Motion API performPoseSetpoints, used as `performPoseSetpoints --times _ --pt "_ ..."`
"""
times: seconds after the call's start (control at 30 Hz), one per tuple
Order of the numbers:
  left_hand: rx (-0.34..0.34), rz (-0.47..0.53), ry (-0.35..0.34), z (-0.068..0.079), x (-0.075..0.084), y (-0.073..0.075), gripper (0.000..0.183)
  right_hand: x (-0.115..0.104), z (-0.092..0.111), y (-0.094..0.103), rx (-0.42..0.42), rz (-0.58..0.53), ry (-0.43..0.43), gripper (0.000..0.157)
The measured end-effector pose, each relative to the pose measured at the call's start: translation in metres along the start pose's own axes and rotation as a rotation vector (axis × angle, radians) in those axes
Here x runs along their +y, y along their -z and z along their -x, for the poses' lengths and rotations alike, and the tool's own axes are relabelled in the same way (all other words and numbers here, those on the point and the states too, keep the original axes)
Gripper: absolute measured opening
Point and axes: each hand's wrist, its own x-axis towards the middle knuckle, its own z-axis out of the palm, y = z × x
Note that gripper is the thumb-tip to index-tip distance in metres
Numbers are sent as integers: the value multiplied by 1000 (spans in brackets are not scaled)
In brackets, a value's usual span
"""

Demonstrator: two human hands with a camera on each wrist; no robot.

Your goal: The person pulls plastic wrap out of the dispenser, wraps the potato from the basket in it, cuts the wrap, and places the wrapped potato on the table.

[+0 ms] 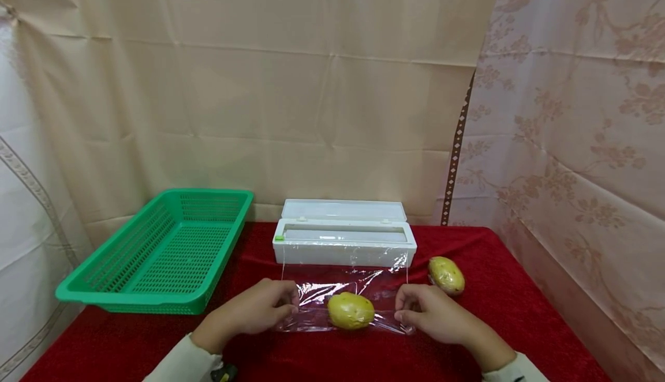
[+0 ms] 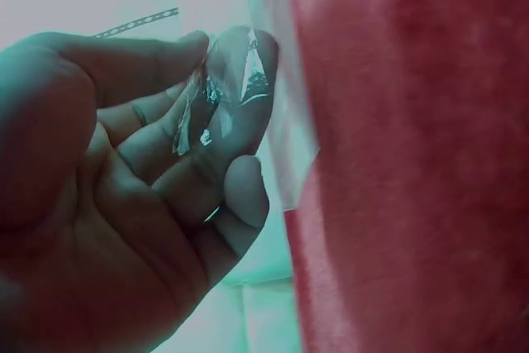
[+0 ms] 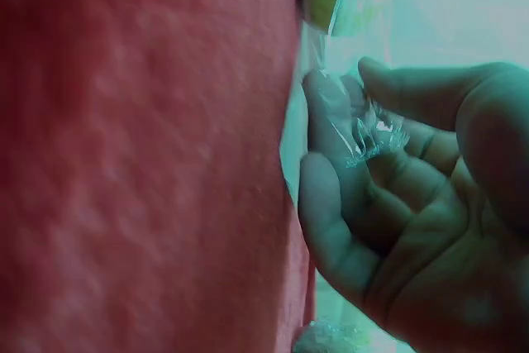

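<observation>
- Potato (image 1: 350,311) lies at the near end of clear film (image 1: 363,278), between both hands.
- Left hand (image 1: 265,307), at its nine o'clock: thumb and forefinger are closed together on film corner, other fingers bend loosely.
- Right hand (image 1: 432,314), at three o'clock: fingers make the same pinch on opposite corner.
- White box (image 1: 343,223) with raised lid stands at twelve o'clock; film reaches it.
- Second potato (image 1: 448,276), film-wrapped, is on red-covered counter (image 1: 519,307) toward two o'clock.

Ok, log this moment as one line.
left hand: pinches film; right hand: pinches film; potato: between hands; second potato: beyond right hand; white box: lid open
</observation>
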Motion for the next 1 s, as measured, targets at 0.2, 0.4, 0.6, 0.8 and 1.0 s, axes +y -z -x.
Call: performPoseSetpoints --times 0.2,0.4,0.6,0.8,1.0 --pt "49 34 8 -6 -8 -10 10 1 -4 -6 61 -6 -70 13" --pt "113 -59 38 -7 -9 -11 17 0 -7 -7 101 35 -119 18" --pt "157 -143 84 -7 -9 -9 25 2 -8 -9 129 125 -117 21" --pt "190 -182 98 -8 -4 -9 30 1 -9 -10 194 243 -94 27" --pt "175 -207 93 -7 -2 -11 28 -3 -9 -12 191 265 -72 27"
